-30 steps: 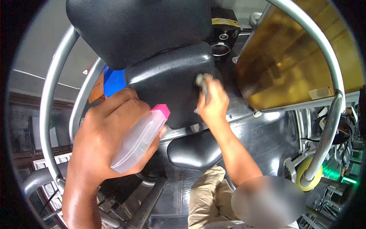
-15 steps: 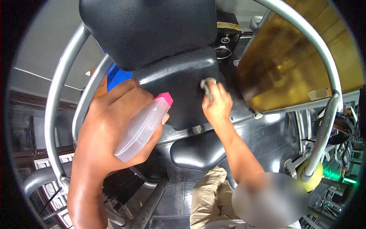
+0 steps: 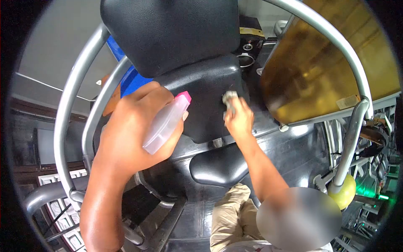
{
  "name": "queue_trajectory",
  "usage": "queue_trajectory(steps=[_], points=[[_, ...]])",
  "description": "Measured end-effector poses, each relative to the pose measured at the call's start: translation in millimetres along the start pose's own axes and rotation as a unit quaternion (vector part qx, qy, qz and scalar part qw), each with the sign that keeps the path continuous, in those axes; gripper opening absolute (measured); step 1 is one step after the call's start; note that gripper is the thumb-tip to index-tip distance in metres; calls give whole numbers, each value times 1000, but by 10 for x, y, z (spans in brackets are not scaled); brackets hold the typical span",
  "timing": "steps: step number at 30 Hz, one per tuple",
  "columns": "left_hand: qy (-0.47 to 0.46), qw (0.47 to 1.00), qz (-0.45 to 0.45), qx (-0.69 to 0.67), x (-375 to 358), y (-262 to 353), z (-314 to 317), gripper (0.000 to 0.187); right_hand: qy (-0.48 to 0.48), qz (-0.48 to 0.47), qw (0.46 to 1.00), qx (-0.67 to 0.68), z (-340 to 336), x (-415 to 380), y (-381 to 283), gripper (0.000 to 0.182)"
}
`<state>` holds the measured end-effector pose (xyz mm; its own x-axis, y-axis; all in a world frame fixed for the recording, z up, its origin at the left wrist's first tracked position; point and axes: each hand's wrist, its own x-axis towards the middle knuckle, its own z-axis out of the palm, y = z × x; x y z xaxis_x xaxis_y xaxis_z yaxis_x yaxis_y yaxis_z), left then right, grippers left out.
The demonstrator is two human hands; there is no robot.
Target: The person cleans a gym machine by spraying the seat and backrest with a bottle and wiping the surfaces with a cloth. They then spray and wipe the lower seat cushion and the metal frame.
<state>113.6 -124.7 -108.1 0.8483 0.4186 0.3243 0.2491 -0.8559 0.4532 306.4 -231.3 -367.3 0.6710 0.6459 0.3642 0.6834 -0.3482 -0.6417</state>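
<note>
My left hand [image 3: 134,122] is wrapped round a translucent bottle [image 3: 166,122] with a pink top, tilted over the left part of a black padded seat [image 3: 201,101]. At the seat's right side, my right hand [image 3: 240,119] is closed on a small greyish cloth [image 3: 230,98]. The cloth looks to be against the seat's surface, though its lower part is hidden by the fingers. Above the seat stands a black backrest [image 3: 172,33].
Curved grey metal bars [image 3: 67,101] flank the seat. A smaller black pad [image 3: 218,166] lies below it. A yellowish panel [image 3: 327,67] stands at the right, with a yellow ball-like object [image 3: 344,193] lower down. A blurred oval hides part of the lower right.
My left hand and the bottle have shifted a little right and up in view. My right hand and the cloth sit slightly lower. The seat and bars have also shifted slightly in view.
</note>
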Motion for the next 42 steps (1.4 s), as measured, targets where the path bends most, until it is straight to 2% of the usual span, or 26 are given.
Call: queue_trajectory(steps=[2, 4, 5, 6, 8, 10, 11, 12, 17, 20, 22, 24, 26, 29, 31, 32, 34, 36, 37, 39, 40, 41, 42], points=[[10, 1000, -4, -9, 16, -2, -35, 16, -52, 50, 997, -20, 42, -321, 156, 38], [6, 1000, -11, 7, 3, -3, -68, 15, -30, 31, 999, 22, -48, -282, 106, 38], [4, 1000, -14, 16, -8, 4, -90, 15, 7, -10, 999, 40, -54, -188, 103, 37], [4, 1000, -16, 23, -1, 22, -111, 15, 30, -54, 996, 67, -214, -2, -50, 33], [11, 999, -12, 28, 12, 10, -117, 16, 78, -76, 989, 100, -472, 386, -437, 31], [11, 1000, 0, 20, 12, -21, -100, 16, 72, -70, 994, 50, -548, 620, -636, 30], [9, 1000, -4, 20, 15, -12, -102, 16, 33, -64, 997, 8, -477, 624, -612, 31], [8, 1000, -7, 20, 20, 6, -122, 16, 43, -92, 995, 14, -373, 553, -540, 33], [20, 1000, 9, 19, 9, -1, -157, 16, -102, 0, 994, -48, 102, -261, 70, 33], [20, 999, 36, 25, -7, -21, -152, 16, -82, -55, 995, 27, -58, -84, 8, 33], [28, 998, 52, 33, -8, -50, -152, 16, 24, -102, 990, 94, -399, 228, -327, 28], [29, 998, 51, 31, -6, -69, -145, 15, 88, -95, 984, 125, -619, 542, -586, 26], [29, 998, 53, 30, -27, -79, -139, 15, 51, -76, 995, 39, -462, 629, -482, 29], [31, 997, 57, 35, -15, -70, -140, 15, 33, -95, 995, 12, -22, 191, -158, 36], [30, 998, 52, 35, -21, -62, -141, 16, -95, -9, 993, -62, 166, -284, 72, 36], [28, 998, 48, 32, -26, -68, -133, 16, -106, 13, 994, -33, 267, -444, 211, 33], [24, 998, 54, 35, -29, -62, -145, 16, -111, 25, 994, -6, 155, -378, 68, 29], [22, 997, 66, 42, -28, -74, -122, 16, -21, -65, 994, 87, -33, -98, -195, 22], [24, 997, 62, 28, -24, -75, -115, 16, 1, -53, 990, 133, -193, 104, -407, 20], [17, 997, 50, 62, -12, -42, -124, 15, 50, -44, 989, 133, -399, 427, -740, 18], [15, 997, 34, 67, -13, -26, -132, 14, 81, -53, 991, 91, -426, 536, -812, 17], [11, 998, 26, 64, -19, -18, -142, 14, 29, -40, 999, -1, -354, 535, -726, 22], [9, 998, 20, 62, -21, -14, -155, 14, 47, -65, 997, -10, -225, 449, -625, 28]])
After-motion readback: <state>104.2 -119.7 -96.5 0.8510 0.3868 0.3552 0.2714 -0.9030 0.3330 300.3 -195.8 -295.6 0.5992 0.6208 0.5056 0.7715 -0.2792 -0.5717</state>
